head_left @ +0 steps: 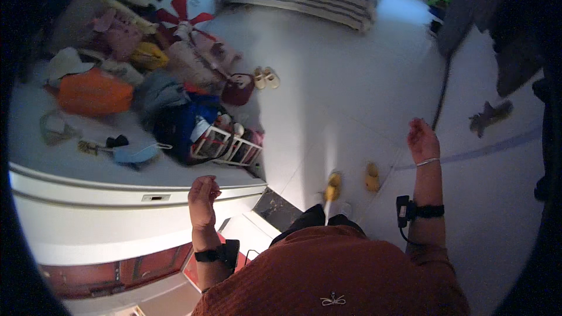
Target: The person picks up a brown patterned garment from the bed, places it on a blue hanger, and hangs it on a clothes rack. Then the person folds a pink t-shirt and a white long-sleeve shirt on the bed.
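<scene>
The left hand (203, 202), fingers loosely half-open, is near the cluttered counter (105, 202). The right hand's (422, 142) fingers, also half-curled, hover above the floor (351, 99).

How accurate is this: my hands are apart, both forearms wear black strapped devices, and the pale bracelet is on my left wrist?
Not quite: the head view shows the pale bracelet on your right wrist. The rest holds: your left hand and right hand are apart, and both forearms wear black strapped devices.
</scene>
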A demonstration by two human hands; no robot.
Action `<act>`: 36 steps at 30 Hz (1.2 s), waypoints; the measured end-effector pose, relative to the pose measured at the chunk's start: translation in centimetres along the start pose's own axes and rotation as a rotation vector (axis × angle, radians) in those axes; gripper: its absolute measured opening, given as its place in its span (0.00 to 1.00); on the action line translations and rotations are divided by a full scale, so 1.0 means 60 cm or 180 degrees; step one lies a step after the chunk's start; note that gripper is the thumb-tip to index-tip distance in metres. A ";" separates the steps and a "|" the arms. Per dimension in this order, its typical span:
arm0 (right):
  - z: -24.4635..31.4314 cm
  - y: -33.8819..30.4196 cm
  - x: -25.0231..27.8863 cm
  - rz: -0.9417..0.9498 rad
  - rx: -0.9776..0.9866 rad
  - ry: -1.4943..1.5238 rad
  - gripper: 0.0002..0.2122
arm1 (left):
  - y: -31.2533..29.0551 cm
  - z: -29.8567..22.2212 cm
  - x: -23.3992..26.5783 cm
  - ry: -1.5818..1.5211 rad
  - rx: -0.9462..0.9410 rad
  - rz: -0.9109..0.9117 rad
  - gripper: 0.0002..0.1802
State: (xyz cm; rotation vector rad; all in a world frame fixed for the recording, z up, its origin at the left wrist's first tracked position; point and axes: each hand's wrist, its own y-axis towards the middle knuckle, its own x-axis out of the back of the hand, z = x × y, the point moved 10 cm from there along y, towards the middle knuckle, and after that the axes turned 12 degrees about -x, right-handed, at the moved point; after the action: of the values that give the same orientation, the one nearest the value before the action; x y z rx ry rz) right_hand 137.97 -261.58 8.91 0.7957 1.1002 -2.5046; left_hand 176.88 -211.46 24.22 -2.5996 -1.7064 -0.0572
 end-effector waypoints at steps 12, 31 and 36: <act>-0.057 0.082 -0.074 0.0729 -0.0111 0.0179 0.11 | 0.172 -0.110 0.028 -0.0218 -0.1138 -0.0646 0.11; -0.255 0.281 -0.637 0.0206 -0.0669 -0.1512 0.09 | 0.426 -0.516 0.502 0.0296 -0.3530 -0.3495 0.28; -0.315 0.288 -0.757 0.0624 -0.0875 -0.2058 0.08 | 0.420 -0.522 0.511 0.0073 -0.3864 -0.3463 0.26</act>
State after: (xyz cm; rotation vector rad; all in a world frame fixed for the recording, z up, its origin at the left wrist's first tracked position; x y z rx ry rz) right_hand 189.52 -257.08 15.20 0.0006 1.0261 -2.1336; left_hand 211.77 -194.85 56.83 -1.4304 -3.5051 -1.4807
